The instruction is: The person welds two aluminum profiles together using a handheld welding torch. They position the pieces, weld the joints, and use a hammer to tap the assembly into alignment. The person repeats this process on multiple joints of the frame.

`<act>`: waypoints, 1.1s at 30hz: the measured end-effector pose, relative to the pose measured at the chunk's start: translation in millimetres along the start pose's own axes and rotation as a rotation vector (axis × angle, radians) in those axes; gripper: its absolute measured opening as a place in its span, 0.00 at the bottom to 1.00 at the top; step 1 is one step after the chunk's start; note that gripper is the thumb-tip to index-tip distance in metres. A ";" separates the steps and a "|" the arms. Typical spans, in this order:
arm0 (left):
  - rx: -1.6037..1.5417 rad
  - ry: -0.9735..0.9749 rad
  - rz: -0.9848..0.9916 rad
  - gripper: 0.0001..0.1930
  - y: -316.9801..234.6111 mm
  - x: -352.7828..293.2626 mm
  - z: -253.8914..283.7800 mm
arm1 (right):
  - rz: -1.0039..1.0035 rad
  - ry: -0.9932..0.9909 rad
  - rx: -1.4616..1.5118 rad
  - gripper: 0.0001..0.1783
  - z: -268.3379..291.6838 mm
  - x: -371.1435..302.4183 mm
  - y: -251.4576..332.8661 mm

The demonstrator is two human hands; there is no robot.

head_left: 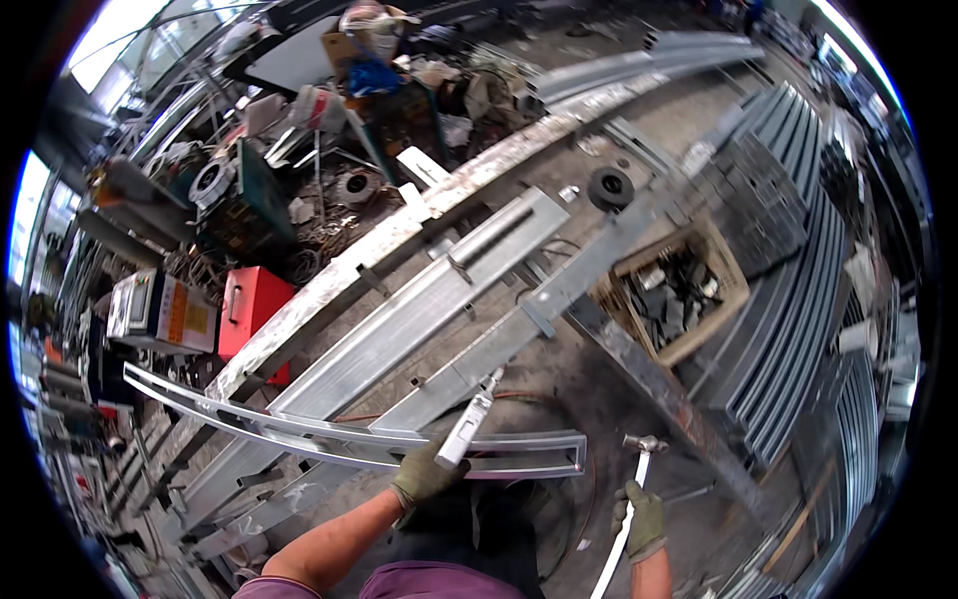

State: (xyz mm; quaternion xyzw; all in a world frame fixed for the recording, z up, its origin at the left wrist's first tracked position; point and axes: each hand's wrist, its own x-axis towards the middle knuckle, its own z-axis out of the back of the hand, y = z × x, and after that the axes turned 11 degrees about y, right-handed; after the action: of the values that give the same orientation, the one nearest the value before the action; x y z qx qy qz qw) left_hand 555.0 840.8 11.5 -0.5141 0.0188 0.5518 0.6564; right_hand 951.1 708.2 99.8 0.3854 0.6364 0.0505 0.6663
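Gripping a hammer (642, 467) by its white handle, the right hand (645, 521) is closed, with the steel head standing up beyond the fist. The left hand (423, 473) is wrapped round a white tool (465, 427) whose thin tip points up and away; what kind of tool it is, I cannot tell. Both hands wear olive gloves. A long metal frame (582, 454) runs across just beyond the person's body, behind the left hand; whether the glove touches it is unclear.

Up and to the right of the frame, a tan crate (710, 328) holds a jumble of dark and grey scraps (671, 295), with a few paler bits among them. Grey slabs (750, 200) lie just past it, and a black ring (610, 188) is near its far side. At left, a red box (253, 311) is beside a white box (165, 312); their insides are hidden.
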 end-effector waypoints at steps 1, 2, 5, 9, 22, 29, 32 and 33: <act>-0.039 0.003 0.001 0.39 -4.2 -0.6 1.3 | 0.016 0.011 0.000 0.20 -5.1 6.5 3.0; -0.075 0.010 -0.003 0.38 -9.4 -1.4 4.6 | 0.033 0.018 0.005 0.19 -12.1 11.7 7.6; -0.066 -0.022 -0.001 0.36 8.5 -8.7 4.0 | -0.006 0.114 -0.109 0.15 -77.4 18.3 57.4; -0.122 -0.019 -0.046 0.35 3.4 -5.8 -3.4 | 0.032 0.169 -0.306 0.14 -117.3 31.7 96.7; -0.083 -0.195 -0.009 0.31 -15.7 -14.8 -29.3 | -0.038 -0.141 0.025 0.21 -12.7 -25.5 -33.4; -0.052 -0.157 0.163 0.18 0.3 -9.3 -25.7 | -0.107 -0.007 0.268 0.26 11.8 -4.5 -97.1; 0.297 -0.076 0.154 0.08 -8.1 -11.4 -15.9 | -0.030 0.050 0.335 0.26 23.5 7.1 -106.9; 0.220 -0.074 0.218 0.07 -22.3 -9.0 -17.1 | -0.002 0.057 0.371 0.25 27.8 11.9 -113.1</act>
State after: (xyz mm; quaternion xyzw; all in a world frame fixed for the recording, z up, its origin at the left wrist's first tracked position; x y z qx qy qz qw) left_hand 577.3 825.7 23.3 -0.4134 0.1106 0.6329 0.6452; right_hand 930.2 623.5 21.9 0.4993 0.6538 -0.0574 0.5656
